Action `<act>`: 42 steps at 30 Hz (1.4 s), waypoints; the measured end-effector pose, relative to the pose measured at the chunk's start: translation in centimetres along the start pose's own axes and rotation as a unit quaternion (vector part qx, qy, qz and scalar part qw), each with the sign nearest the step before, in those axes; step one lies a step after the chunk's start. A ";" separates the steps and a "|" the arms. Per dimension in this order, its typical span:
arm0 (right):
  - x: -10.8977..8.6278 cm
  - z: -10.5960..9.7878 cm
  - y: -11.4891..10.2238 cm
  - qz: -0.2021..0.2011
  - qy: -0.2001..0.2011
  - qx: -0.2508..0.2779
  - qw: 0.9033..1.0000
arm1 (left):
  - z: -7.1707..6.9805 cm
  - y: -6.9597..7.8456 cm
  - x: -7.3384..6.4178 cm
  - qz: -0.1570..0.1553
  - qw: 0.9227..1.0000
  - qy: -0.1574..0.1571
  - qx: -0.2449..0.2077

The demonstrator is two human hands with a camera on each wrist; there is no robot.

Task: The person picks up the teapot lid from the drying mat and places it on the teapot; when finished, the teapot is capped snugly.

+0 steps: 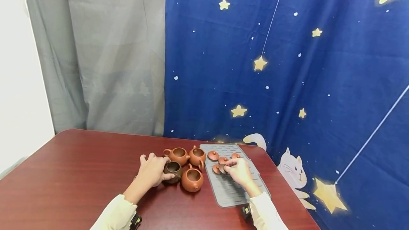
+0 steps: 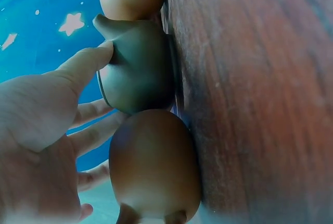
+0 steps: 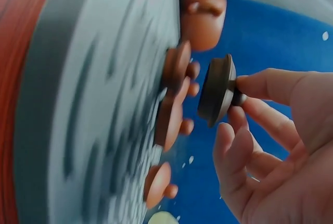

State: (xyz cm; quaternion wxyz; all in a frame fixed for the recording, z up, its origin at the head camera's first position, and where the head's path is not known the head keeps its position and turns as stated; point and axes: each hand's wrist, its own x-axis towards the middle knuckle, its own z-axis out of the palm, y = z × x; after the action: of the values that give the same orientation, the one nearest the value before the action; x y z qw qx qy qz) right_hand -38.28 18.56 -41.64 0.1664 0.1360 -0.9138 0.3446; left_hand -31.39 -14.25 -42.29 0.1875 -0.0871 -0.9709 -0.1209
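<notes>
My left hand [image 1: 152, 170] holds a dark brown teapot [image 1: 173, 171] without a lid, thumb on the near side by its spout, fingers round the far side. In the left wrist view the thumb presses the dark pot [image 2: 140, 67] below the spout, and a reddish-brown teapot [image 2: 153, 164] stands beside it, mostly hidden under the hand in the head view. Over the grey mat [image 1: 228, 194], my right hand [image 1: 240, 171] pinches a dark brown lid [image 3: 216, 89] by its knob. The lid hangs tilted, raised off the mat, beside several reddish lids [image 1: 213, 155].
Reddish-brown lidless teapots stand close round the dark one: one behind [image 1: 179, 156], one at the back right [image 1: 197, 156] and one at the front right [image 1: 192, 180]. The mat lies near the table's [image 1: 80, 173] right edge. A blue starry curtain [image 1: 223, 63] hangs behind.
</notes>
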 end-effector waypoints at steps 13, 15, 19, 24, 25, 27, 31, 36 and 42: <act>0.8 2.1 -4.4 -0.012 0.002 0.100 0.995 | 0.1 0.0 0.5 -0.032 0.999 -0.012 -0.036; 0.8 2.5 -5.1 -0.022 0.013 0.103 0.994 | 0.1 0.0 0.5 -0.032 0.999 -0.010 -0.042; 0.8 3.2 -6.5 -0.030 0.031 0.108 0.993 | 0.0 -0.2 0.5 -0.037 0.998 -0.010 -0.046; 0.6 4.0 -7.7 -0.018 0.023 0.101 0.994 | -0.1 -0.2 0.5 -0.044 0.997 -0.026 -0.052; 0.6 4.2 -7.9 -0.019 0.020 0.102 0.994 | -0.1 -0.2 0.5 -0.044 0.997 -0.028 -0.053; 0.6 4.6 -8.3 -0.026 0.014 0.113 0.993 | 0.0 -0.1 0.6 -0.044 0.997 -0.031 -0.054; 0.5 5.3 -8.9 -0.042 0.000 0.123 0.991 | 0.1 -0.2 0.7 -0.045 0.997 -0.034 -0.051; 0.4 6.1 -9.8 -0.059 -0.010 0.112 0.992 | 0.0 -0.4 0.8 -0.039 0.997 -0.036 -0.052; 0.3 7.0 -10.9 -0.066 -0.037 0.136 0.988 | -0.1 -0.5 0.9 -0.043 0.997 -0.038 -0.052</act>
State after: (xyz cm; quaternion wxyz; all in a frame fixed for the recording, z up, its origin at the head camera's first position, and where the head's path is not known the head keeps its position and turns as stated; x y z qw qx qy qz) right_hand -36.06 5.93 -40.12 0.1350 0.2300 -0.8528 0.4490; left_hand -32.25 -14.67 -41.98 0.1403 -0.0598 -0.9725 -0.1762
